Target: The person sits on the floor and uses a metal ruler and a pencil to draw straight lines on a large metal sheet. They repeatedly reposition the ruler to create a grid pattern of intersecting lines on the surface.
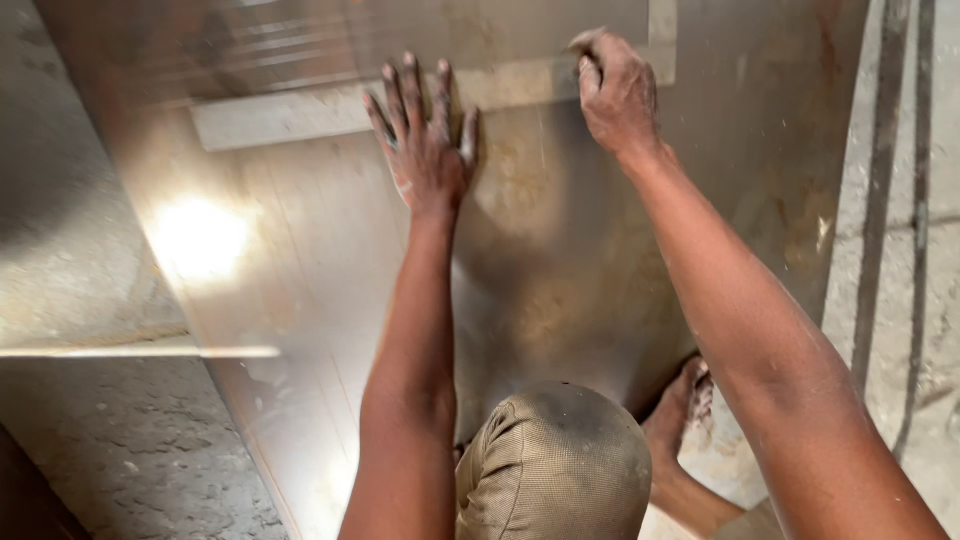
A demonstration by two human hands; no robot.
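Just two hands [425, 140] [617, 90], one board [560, 260]

arms bare, no sleeves | left hand [425, 150] and right hand [618, 92] dusty, pale-smudged fingers [412, 85] | khaki ribbed trousers [555, 470] | foot [685, 400] bare, dusty

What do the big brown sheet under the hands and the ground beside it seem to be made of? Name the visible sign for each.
Sheet: probably laminate or coated board; smooth and glossy, with a bright glare spot and faint straight lines. It could be metal. The left hand lies flat on it.
Ground: apparently concrete; grey, rough, speckled, matte.
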